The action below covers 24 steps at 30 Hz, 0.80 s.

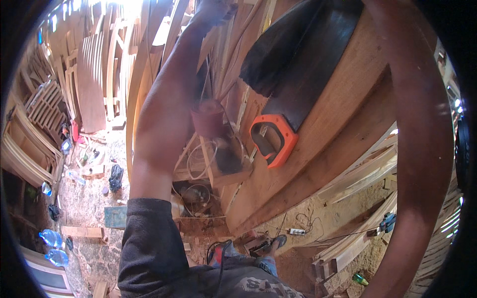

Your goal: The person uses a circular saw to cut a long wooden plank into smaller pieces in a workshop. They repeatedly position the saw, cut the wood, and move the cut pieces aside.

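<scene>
My left arm reaches up and away to the top edge, where my left hand (214, 12) is partly visible beside upright boards. Its fingers are too unclear to make out, and I see nothing certain in them. My right arm rises along the right side and leaves the picture at the top, so that hand is out of sight. Between the arms a handsaw (282, 146) with an orange and black handle lies on a wide wooden plank (318, 134). Its dark blade runs up beside a black sheet-like piece (278, 54) with a ragged lower edge.
A reddish-brown round container (209, 119) stands left of the saw, near a coil of pale cable (201, 161). Many boards (92, 79) lean at the back left. Blue-tinted plastic bottles (51, 239) and offcuts litter the floor. Stacked timber (357, 233) lies at right, with cords nearby.
</scene>
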{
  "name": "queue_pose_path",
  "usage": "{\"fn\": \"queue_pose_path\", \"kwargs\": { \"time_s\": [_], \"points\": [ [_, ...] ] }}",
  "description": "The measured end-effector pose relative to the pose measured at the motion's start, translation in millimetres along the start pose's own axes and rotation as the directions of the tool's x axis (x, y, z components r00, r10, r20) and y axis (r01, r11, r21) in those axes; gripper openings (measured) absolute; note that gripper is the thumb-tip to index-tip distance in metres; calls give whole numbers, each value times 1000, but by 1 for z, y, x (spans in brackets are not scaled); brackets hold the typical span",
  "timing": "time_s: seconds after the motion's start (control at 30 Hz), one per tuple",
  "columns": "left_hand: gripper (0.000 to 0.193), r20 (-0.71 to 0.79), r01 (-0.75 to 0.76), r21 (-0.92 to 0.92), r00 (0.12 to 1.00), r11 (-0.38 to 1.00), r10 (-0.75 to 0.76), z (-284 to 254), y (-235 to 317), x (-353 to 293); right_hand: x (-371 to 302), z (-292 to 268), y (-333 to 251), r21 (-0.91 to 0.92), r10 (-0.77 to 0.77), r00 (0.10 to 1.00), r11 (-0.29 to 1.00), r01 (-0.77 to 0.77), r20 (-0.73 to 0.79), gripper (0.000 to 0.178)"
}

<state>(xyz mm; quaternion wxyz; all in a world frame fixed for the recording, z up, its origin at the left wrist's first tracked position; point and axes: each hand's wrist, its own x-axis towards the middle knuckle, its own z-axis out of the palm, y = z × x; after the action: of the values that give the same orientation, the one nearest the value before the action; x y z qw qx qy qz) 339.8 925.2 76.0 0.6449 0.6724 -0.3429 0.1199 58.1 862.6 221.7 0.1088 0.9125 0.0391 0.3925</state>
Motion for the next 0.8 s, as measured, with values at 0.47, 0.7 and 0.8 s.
{"fn": "queue_pose_path", "kwargs": {
  "time_s": [0.47,0.7,0.8],
  "points": [
    [25,-443,180,-150,867,972,-229,-159,-138,-323,-384,-52,31,272,191,620,773,-572,761,36],
    [40,-479,889,-198,280,412,-832,-141,-287,-739,-540,-56,76,93,826,181,155,-984,534,42],
    [49,-372,995,-11,-97,-100,-923,-97,-287,-947,-506,-37,75,207,801,339,270,-940,494,46]
  ]
}}
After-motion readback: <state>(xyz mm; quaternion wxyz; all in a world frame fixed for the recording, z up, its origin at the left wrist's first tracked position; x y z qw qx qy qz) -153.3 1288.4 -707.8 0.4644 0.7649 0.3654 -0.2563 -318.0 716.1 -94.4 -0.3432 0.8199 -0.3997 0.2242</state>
